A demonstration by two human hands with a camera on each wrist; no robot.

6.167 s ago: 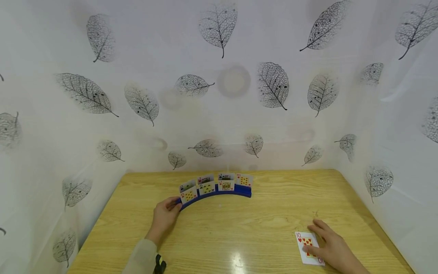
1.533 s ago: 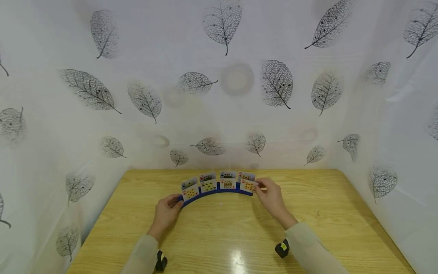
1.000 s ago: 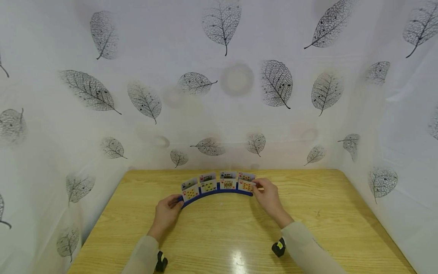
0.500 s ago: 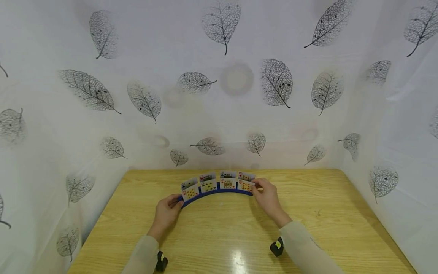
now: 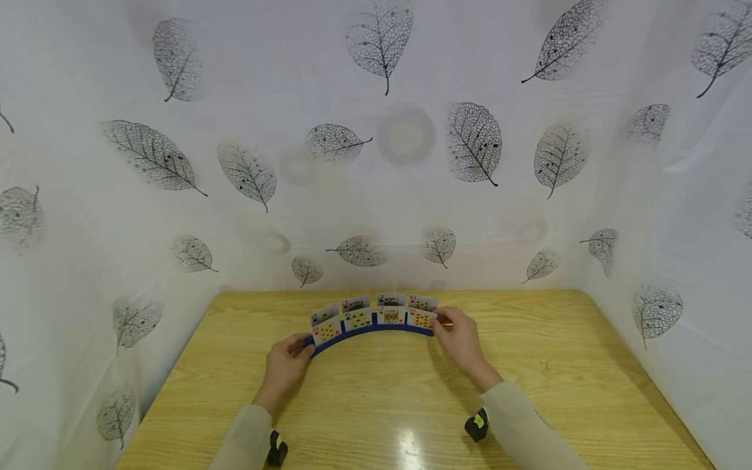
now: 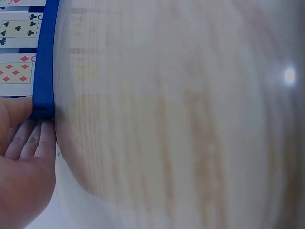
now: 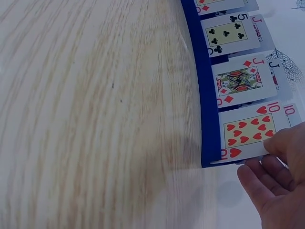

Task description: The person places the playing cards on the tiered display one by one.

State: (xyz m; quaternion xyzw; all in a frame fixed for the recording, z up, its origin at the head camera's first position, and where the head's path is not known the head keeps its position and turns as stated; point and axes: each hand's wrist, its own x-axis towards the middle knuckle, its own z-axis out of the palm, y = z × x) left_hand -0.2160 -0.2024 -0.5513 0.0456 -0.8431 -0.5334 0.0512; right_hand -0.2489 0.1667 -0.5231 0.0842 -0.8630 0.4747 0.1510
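A curved blue card holder (image 5: 371, 331) is set on the light wooden table (image 5: 411, 405), towards the far edge and close to the leaf-printed white backdrop (image 5: 376, 130). The holder is an arc bowed away from the person, with a solid blue front wall and two stepped rows of slots behind it. Playing cards are stood upright in the slots, faces turned to the person.

In the front row, four cards are seen in the right wrist view: the ten of hearts (image 7: 249, 130) at the right end, next a jack of diamonds (image 7: 242, 82), then a five of clubs (image 7: 228, 33), then a card with red pips of which only a corner is visible. In the left wrist view, a diamonds card (image 6: 16, 72) is seen at the left end with a clubs card (image 6: 18, 29) beside it. The back-row cards are largely covered by the front row, and their faces cannot be read.

The ten of hearts is pinched at its outer edge by the right hand (image 5: 461, 339), thumb and fingers curled on the card. The left end of the holder is gripped by the left hand (image 5: 284, 367), the thumb laid against the blue end and the fingers curled beneath it. Both forearms are covered by beige sleeves (image 5: 529, 431).
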